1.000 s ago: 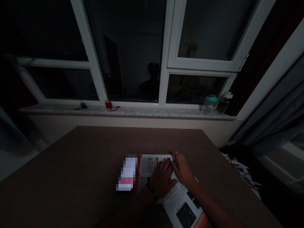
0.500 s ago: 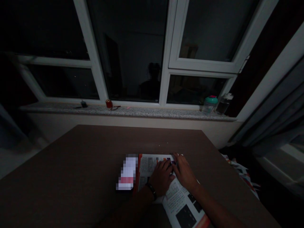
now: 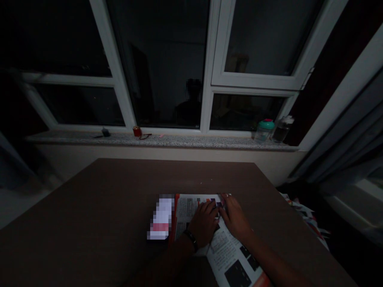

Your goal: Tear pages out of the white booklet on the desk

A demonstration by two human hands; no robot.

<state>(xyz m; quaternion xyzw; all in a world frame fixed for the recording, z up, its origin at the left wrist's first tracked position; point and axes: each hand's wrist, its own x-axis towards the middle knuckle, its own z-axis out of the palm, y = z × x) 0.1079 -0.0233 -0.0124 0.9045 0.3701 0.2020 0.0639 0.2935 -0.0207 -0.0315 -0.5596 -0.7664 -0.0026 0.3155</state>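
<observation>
An open book (image 3: 223,246) with printed text, dark pictures and orange-red edges lies on the brown table. My left hand (image 3: 202,225), with a dark band at the wrist, rests across its left page, fingers stretched toward the upper middle. My right hand (image 3: 235,215) lies on the upper part of the right page, fingers extended near the top edge and thumb pointing in toward the left fingertips. Both hands touch the book and nearly meet over the fold. Part of the pages is hidden under them. Left of the book lies a bright, blurred-out phone-like screen (image 3: 161,219).
The brown table (image 3: 89,207) reaches to a wall below a speckled windowsill (image 3: 185,141). On the sill stand a teal-lidded bottle (image 3: 265,130), a clear bottle (image 3: 282,129), a small red jar (image 3: 137,131) and a small dark object (image 3: 105,132). Papers (image 3: 308,217) lie beyond the table's right edge.
The hands and the book stay almost in place. My right hand has shifted very slightly to the right, and the right page's lower end appears slightly farther right.
</observation>
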